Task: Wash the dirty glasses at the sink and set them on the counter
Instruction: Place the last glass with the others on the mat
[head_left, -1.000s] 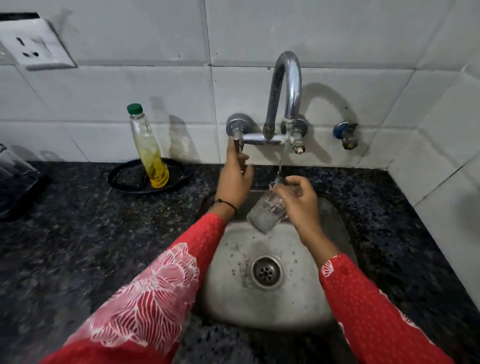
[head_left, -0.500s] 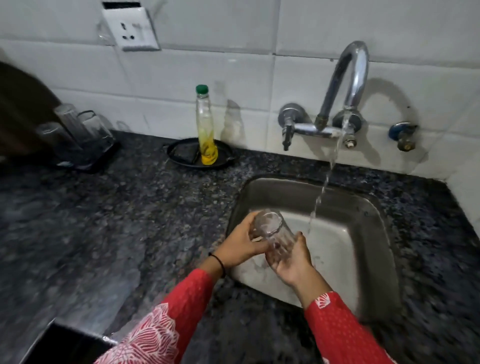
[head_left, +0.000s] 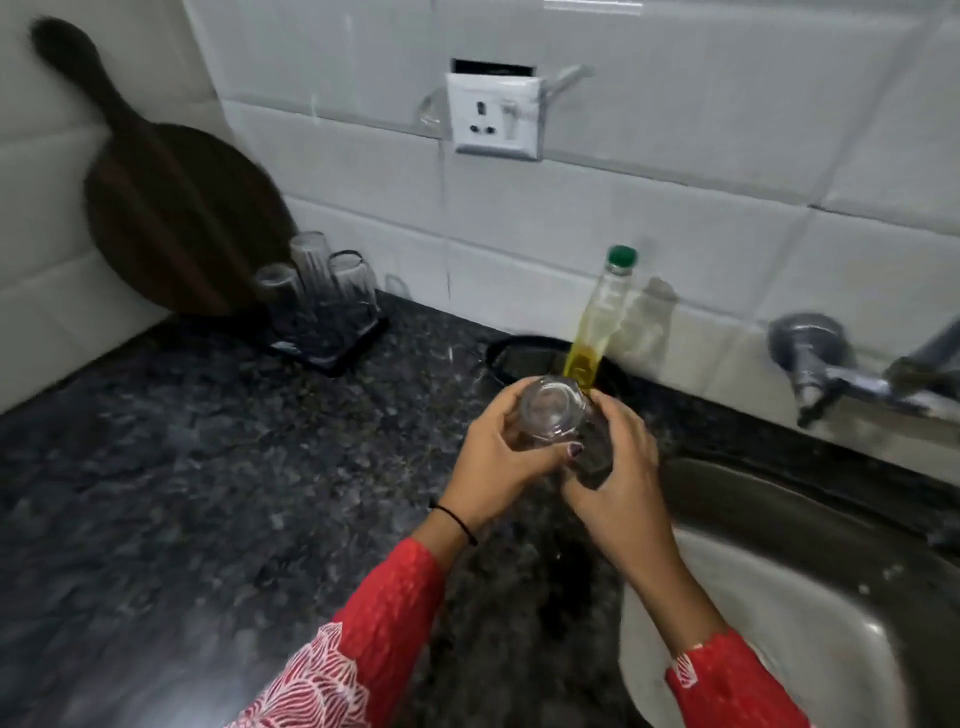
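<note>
While the glass (head_left: 550, 415) is gripped bottom-up by both the left hand (head_left: 498, 462) and right hand (head_left: 618, 467), the set-down step is judged underway; placement beside the inverted glasses (head_left: 317, 291), up-left of the hands, is required next.

You see a clear, wet-looking glass (head_left: 549, 413) over the speckled, polished dark stone counter (head_left: 182, 467). At three o'clock sits the dull, brushed steel sink (head_left: 810, 525); at one o'clock, a clear plastic bottle (head_left: 597, 322); at ten o'clock, a dark matt wooden board (head_left: 171, 208) against glossy white tiles (head_left: 675, 218).
</note>
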